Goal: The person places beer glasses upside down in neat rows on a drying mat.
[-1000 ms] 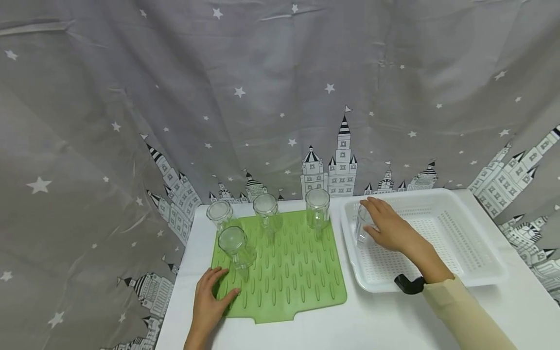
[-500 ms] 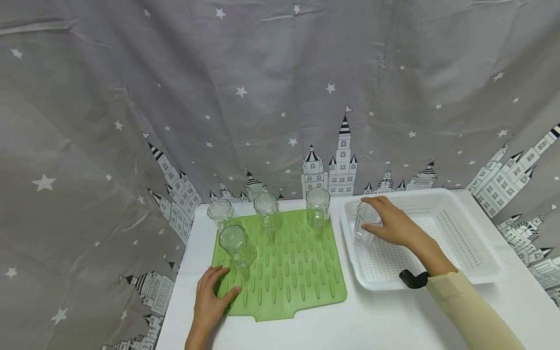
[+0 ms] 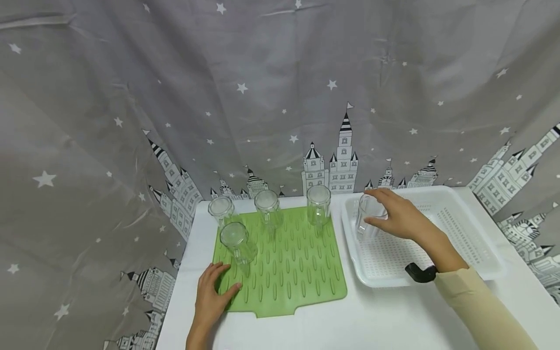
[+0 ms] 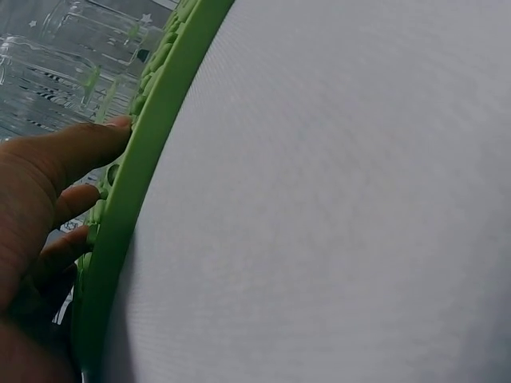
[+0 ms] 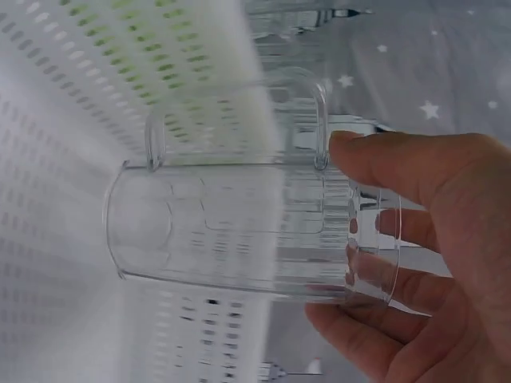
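Near the left wall of the white perforated basket (image 3: 411, 279), my right hand (image 3: 400, 216) holds a clear glass mug (image 3: 366, 226) by its base end. In the right wrist view the thumb lies by the top of the mug's handle (image 5: 235, 88), and the fingers curl around the far side. The mug is upside down, base up; whether its rim touches the basket floor I cannot tell. My left hand (image 3: 210, 296) rests with spread fingers on the left edge of the green ribbed mat (image 3: 297, 277), just in front of an upturned glass mug (image 3: 236, 240).
More upturned glass mugs stand along the mat's back: one at the left corner (image 3: 221, 208), another beside it (image 3: 269, 209), and a third at the right (image 3: 318, 206). A white cloth (image 3: 332, 330) covers the table. A grey castle-print curtain (image 3: 280, 97) hangs behind.
My right hand has shifted slightly right on the mug, uncovering more of the glass. The left hand keeps its place on the mat, and the head view has tilted a little.
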Action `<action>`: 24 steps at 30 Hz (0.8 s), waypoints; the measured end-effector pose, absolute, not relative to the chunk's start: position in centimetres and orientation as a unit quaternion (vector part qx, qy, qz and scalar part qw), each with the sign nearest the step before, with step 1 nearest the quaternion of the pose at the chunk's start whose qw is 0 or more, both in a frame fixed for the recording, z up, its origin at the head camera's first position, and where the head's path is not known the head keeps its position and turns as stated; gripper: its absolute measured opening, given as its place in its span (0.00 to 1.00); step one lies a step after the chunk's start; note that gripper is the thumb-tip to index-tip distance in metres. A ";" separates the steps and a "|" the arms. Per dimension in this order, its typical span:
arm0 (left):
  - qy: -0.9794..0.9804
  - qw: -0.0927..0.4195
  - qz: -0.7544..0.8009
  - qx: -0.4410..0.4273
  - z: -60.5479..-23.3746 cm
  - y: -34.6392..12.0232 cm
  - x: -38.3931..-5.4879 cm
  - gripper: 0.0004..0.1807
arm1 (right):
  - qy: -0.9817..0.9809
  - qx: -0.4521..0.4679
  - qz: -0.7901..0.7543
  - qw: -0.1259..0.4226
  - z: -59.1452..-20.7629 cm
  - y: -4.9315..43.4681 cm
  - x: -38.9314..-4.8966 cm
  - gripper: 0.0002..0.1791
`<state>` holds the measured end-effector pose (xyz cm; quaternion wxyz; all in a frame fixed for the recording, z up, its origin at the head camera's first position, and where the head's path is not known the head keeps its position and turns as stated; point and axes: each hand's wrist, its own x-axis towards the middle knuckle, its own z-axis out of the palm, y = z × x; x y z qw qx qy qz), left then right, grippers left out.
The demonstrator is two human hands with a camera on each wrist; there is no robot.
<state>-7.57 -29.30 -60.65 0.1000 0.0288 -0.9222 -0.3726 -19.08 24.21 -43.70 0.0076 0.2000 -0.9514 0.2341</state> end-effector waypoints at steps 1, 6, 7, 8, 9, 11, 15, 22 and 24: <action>-0.922 0.099 -0.373 0.030 -60.7 -29.3 -7.6 0.36 | -0.952 0.198 0.233 0.007 -43.3 24.3 -19.0 0.41; -0.921 0.101 -0.375 0.029 -60.7 -29.3 -7.5 0.37 | -0.957 0.187 0.220 -0.001 -40.5 24.5 -18.5 0.41; -0.921 0.103 -0.375 0.028 -60.7 -29.2 -7.6 0.37 | -0.958 0.188 0.219 0.003 -39.9 24.6 -18.4 0.41; -0.921 0.104 -0.375 0.027 -60.7 -29.2 -7.6 0.36 | -0.958 0.188 0.216 0.008 -39.3 24.7 -18.3 0.40; -0.920 0.104 -0.376 0.026 -60.7 -29.1 -7.6 0.36 | -0.958 0.189 0.215 0.012 -38.7 24.7 -18.2 0.40; -0.921 0.102 -0.376 0.026 -60.7 -29.2 -7.7 0.36 | -0.959 0.188 0.213 0.020 -37.7 24.7 -18.1 0.40; -0.920 0.096 -0.380 0.031 -60.7 -29.3 -7.6 0.36 | -0.959 0.193 0.207 0.031 -36.2 24.6 -17.9 0.40; -0.920 0.091 -0.379 0.032 -60.7 -29.3 -7.7 0.37 | -0.956 0.210 0.204 0.038 -35.8 24.1 -17.9 0.40; -0.921 0.088 -0.378 0.034 -60.7 -29.3 -7.7 0.37 | -0.955 0.212 0.204 0.037 -36.0 24.0 -18.0 0.40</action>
